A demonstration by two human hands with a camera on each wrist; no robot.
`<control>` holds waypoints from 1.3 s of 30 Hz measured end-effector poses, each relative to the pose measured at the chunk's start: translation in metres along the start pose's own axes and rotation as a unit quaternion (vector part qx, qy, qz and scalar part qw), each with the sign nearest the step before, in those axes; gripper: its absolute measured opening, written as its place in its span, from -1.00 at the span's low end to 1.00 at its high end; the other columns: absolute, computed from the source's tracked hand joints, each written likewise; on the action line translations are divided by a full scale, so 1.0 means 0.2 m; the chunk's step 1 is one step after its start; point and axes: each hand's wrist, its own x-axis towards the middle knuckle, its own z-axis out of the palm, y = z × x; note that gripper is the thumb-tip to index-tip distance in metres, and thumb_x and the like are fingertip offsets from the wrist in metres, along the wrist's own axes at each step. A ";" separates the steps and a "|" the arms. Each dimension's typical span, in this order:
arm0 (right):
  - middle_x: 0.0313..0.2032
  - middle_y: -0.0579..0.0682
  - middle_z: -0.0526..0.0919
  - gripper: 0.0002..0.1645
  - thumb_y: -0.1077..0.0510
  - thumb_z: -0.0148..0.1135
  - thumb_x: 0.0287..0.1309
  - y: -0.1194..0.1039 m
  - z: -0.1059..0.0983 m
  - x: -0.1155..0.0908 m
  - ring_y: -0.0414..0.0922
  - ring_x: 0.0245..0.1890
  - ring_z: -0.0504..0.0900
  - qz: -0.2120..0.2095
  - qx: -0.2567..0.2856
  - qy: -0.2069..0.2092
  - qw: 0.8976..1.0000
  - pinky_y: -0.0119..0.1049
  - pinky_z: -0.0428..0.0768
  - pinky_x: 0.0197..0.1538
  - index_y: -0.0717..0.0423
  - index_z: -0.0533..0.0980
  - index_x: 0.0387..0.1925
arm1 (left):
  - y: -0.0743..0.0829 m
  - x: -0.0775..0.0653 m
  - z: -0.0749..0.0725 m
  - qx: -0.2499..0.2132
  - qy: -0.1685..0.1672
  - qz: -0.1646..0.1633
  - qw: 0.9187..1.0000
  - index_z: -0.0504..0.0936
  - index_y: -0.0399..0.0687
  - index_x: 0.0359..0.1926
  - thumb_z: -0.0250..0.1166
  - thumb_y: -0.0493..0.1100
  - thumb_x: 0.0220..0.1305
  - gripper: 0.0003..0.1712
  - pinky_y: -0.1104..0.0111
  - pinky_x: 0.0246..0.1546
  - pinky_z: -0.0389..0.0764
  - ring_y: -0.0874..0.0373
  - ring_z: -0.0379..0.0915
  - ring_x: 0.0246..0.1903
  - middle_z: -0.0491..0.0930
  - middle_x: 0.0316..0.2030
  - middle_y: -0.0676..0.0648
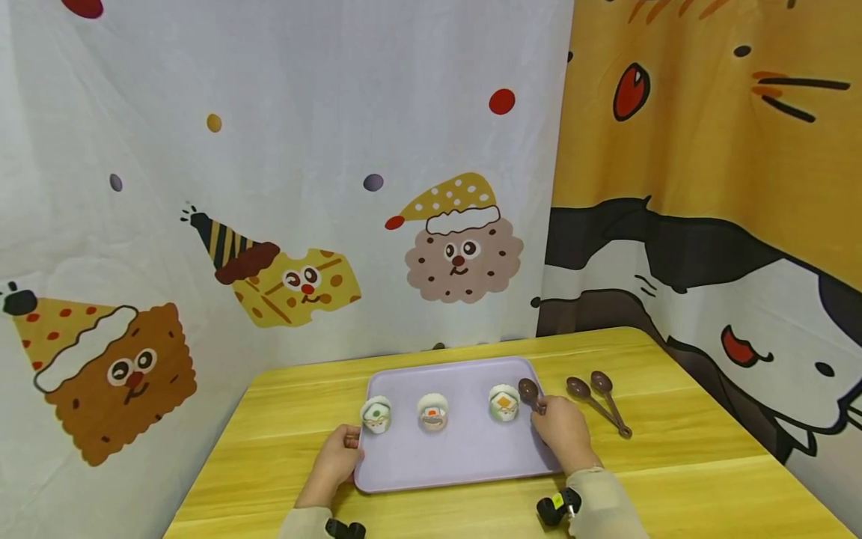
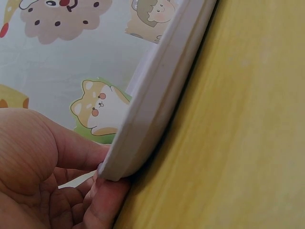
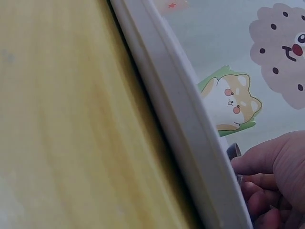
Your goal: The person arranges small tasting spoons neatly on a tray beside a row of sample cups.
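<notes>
A lilac tray (image 1: 444, 457) lies on the table. My left hand (image 1: 339, 453) pinches its left rim, thumb above and fingers below; the tray wall (image 2: 157, 90) rises beside them in the left wrist view. My right hand (image 1: 564, 430), over the tray's right edge, holds a brown spoon (image 1: 528, 389) by its handle, bowl pointing away. On the tray stand three small printed paper cups: a left cup with a green mark (image 1: 376, 415), a middle cup with a red-orange mark (image 1: 433, 413) and a right cup with an orange mark (image 1: 503, 404), close to the spoon.
Two more brown spoons lie on the table to the right of the tray, a left spoon (image 1: 579, 388) and a right spoon (image 1: 602, 383), their handle ends together. The yellow wood-grain table (image 1: 687, 449) meets cartoon-printed curtains (image 1: 303, 150) behind and at the right.
</notes>
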 end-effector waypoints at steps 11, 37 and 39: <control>-0.34 0.07 0.71 -0.63 0.09 0.29 0.21 0.10 -0.14 0.04 -0.01 -0.37 0.63 -0.006 0.021 0.053 0.998 -0.02 0.57 -0.30 0.27 0.66 -0.05 | 0.01 -0.01 -0.01 -0.001 0.002 0.005 1.000 0.46 -0.43 0.11 0.18 -0.52 0.17 -0.56 0.25 -0.55 0.59 -0.07 0.48 -0.26 0.47 -0.21 -0.25; -0.14 0.37 0.59 -0.57 0.14 0.24 0.24 0.44 -0.25 0.04 0.33 -0.12 0.57 0.054 0.019 0.188 0.980 0.22 0.48 -0.09 0.40 0.57 0.03 | 0.02 0.00 0.00 -0.003 0.002 0.002 1.000 0.46 -0.42 0.11 0.18 -0.52 0.17 -0.56 0.26 -0.57 0.58 -0.07 0.46 -0.28 0.46 -0.22 -0.24; -0.13 0.38 0.58 -0.55 0.13 0.23 0.26 0.44 -0.24 0.05 0.34 -0.11 0.56 0.059 0.017 0.180 0.982 0.23 0.48 -0.07 0.41 0.56 0.05 | 0.01 0.00 0.00 0.000 0.004 -0.002 1.000 0.47 -0.40 0.10 0.19 -0.51 0.17 -0.57 0.25 -0.56 0.59 -0.07 0.46 -0.27 0.46 -0.22 -0.23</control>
